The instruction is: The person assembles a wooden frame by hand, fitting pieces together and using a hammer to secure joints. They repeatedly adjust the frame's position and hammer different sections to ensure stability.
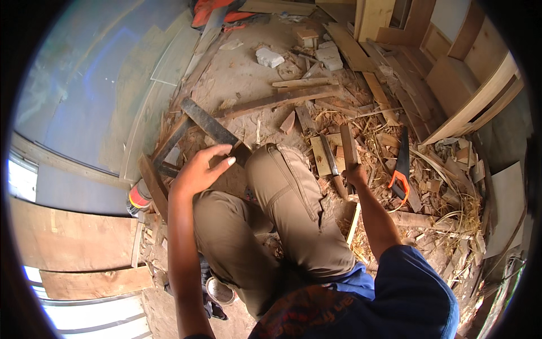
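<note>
My right hand (355, 174) is closed around the lower end of a narrow wooden block (348, 146), which stands out past my right knee. Just left of it lies a chisel (329, 155) with a wooden handle, across a small pale board (320, 156). Above my left knee, my left hand (199, 169) holds nothing, its thumb and fingers apart. Its fingertips are near the end of a dark, flat bar (210, 122) that slants away to the left. A handsaw (402, 166) with a dark blade and orange handle lies right of my right hand.
Wood chips, shavings and straw (389, 141) litter the ground around my right side. A long timber (276, 101) lies ahead, with white rubble (269, 57) beyond. Wooden panels (457, 85) lean at the far right. A red-and-yellow can (139, 196) stands at left.
</note>
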`<action>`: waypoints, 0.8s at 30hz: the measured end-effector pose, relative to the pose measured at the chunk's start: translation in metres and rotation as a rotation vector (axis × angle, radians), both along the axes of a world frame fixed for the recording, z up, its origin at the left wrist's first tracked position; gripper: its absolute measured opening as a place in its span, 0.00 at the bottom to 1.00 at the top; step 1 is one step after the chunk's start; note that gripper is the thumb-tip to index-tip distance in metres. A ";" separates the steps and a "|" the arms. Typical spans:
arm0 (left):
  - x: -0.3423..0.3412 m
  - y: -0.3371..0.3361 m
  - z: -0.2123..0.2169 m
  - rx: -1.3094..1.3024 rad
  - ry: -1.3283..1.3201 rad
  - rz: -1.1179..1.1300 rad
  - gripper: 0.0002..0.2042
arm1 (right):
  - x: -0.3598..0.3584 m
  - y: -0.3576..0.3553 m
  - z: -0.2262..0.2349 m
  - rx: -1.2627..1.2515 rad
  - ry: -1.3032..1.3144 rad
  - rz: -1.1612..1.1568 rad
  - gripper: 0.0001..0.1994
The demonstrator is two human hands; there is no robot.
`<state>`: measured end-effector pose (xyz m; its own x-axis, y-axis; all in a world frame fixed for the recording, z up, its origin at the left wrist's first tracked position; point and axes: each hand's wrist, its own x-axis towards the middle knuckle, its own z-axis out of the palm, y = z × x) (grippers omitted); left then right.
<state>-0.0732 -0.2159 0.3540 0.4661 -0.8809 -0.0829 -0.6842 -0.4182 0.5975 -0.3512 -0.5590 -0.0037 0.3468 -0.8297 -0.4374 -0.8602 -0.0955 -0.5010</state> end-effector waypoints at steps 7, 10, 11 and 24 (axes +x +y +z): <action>0.008 -0.014 -0.021 0.130 0.023 -0.106 0.19 | 0.005 0.009 0.003 -0.059 0.111 -0.044 0.32; 0.002 -0.032 -0.024 -0.245 0.083 0.010 0.14 | 0.002 0.001 0.021 -0.049 0.027 0.024 0.27; 0.007 -0.034 -0.029 -0.180 0.057 -0.028 0.14 | 0.004 -0.001 0.033 -0.032 0.018 0.053 0.26; -0.002 -0.141 -0.061 -0.028 0.071 -0.247 0.11 | -0.063 -0.037 -0.039 -0.010 0.072 -0.015 0.24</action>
<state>-0.0750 -0.3565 0.2925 0.2305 -0.9696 -0.0819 -0.7194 -0.2265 0.6566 -0.4145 -0.5956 -0.0431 0.3019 -0.8393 -0.4522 -0.8955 -0.0869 -0.4364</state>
